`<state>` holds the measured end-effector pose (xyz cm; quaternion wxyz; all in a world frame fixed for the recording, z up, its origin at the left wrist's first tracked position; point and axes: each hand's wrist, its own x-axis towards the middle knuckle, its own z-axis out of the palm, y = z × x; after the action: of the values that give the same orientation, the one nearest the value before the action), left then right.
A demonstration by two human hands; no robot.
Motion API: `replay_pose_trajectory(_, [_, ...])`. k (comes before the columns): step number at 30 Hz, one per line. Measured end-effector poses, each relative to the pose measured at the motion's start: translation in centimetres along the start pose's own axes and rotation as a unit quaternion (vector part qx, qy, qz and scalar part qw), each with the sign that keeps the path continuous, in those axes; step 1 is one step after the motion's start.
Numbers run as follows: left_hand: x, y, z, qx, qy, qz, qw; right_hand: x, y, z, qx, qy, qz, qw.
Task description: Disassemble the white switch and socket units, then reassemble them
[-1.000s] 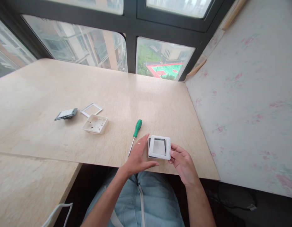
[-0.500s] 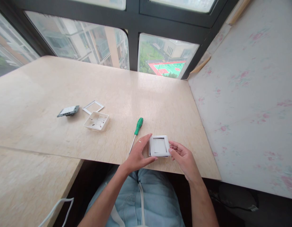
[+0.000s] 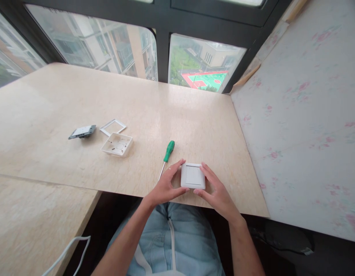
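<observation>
Our left hand and right hand grip a switch, cover over it; far left, switch plate, loose frame and box lie unjoined.

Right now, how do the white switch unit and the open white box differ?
The switch unit has a framed panel on top; the box is open, showing its inside. The switch unit is between the left hand and right hand; the box stands apart from both. Both are white and squarish.
</observation>
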<state>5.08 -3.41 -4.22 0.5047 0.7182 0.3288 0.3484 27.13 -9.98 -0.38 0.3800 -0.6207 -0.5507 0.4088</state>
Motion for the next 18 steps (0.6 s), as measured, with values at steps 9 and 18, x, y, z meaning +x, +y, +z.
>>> replay_pose_trajectory(9, [0.3, 0.1, -0.4, -0.010, -0.018, -0.022, 1.000, 0.4, 0.5, -0.6, 0.041, -0.004, -0.007, 0.999])
replay_pose_trajectory(18, [0.6, 0.1, -0.2, -0.040, -0.007, -0.037, 0.999, 0.6, 1.3, -0.6, 0.105, -0.020, 0.008, 0.994])
